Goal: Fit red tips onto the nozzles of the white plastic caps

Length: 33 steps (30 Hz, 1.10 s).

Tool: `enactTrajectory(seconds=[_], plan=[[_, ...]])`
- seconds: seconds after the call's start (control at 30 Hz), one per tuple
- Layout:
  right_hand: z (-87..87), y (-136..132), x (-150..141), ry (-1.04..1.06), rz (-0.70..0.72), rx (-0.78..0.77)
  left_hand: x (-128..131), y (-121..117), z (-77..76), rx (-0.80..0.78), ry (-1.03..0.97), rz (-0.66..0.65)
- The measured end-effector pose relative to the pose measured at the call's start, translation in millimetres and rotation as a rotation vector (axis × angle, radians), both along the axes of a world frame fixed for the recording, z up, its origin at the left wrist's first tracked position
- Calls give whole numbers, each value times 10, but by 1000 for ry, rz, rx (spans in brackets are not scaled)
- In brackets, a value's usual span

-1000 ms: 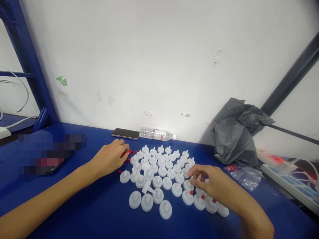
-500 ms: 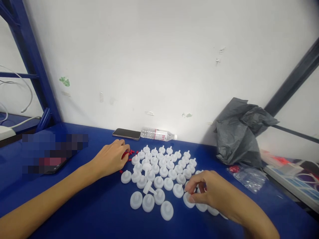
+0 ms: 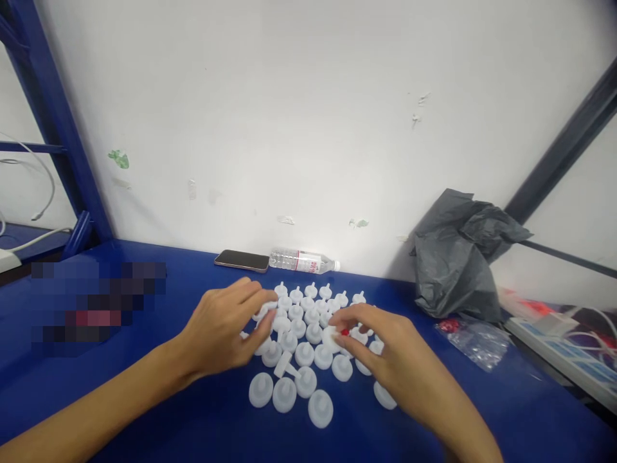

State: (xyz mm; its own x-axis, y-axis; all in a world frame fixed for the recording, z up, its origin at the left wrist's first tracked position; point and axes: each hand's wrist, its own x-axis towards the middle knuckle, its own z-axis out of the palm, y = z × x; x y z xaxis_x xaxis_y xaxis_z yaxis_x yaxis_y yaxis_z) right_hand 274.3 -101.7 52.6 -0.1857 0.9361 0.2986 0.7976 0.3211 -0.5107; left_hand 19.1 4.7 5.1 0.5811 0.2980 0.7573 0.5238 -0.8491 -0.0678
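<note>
My right hand [image 3: 385,341] pinches a white funnel-shaped plastic piece [image 3: 330,338] by thumb and fingers, over the right side of the group. A small red piece [image 3: 344,332] shows at those fingertips. Curled over the left side of the group is my left hand [image 3: 234,328], thumb and fingers bent toward each other. White shows between its fingertips, but I cannot tell whether that is held or lies behind. Several more white funnel-shaped pieces [image 3: 304,354] stand stem up on the blue table [image 3: 193,418]. A white T-shaped part [image 3: 284,365] lies tilted among them.
A phone [image 3: 241,260] and a plastic bottle [image 3: 303,261] lie along the wall. At right are a dark grey plastic bag [image 3: 456,257], a clear bag [image 3: 475,344] with red bits, and a power strip [image 3: 563,360]. Blurred items lie at left.
My left hand has moved right and nearer, off the small red pieces to the white ones. My right hand has moved left and up, carrying a white piece from the right edge.
</note>
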Motion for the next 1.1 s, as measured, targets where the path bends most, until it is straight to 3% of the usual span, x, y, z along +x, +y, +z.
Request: enactTrajectory(seconds=[0.13, 0.2, 0.4, 0.53, 0.77, 0.97, 1.1], plan=[[-73, 17, -284, 27, 39, 99, 70, -186, -25, 49, 48, -221], [-104, 10, -389, 56, 67, 141, 98, -236, -36, 30, 78, -268], [-148, -7, -490, 176, 63, 263, 141, -259, -62, 59, -2, -241], [-139, -6, -491, 220, 90, 234, 154, -251, -97, 28, -9, -183], [-84, -81, -474, 153, 117, 197, 147, -207, -82, -124, -73, -218], [-100, -51, -484, 58, 91, 91, 130, -217, -93, -119, -160, -220], [-179, 19, -442, 6, 125, 143, 133, -234, -138, -120, -145, -231]])
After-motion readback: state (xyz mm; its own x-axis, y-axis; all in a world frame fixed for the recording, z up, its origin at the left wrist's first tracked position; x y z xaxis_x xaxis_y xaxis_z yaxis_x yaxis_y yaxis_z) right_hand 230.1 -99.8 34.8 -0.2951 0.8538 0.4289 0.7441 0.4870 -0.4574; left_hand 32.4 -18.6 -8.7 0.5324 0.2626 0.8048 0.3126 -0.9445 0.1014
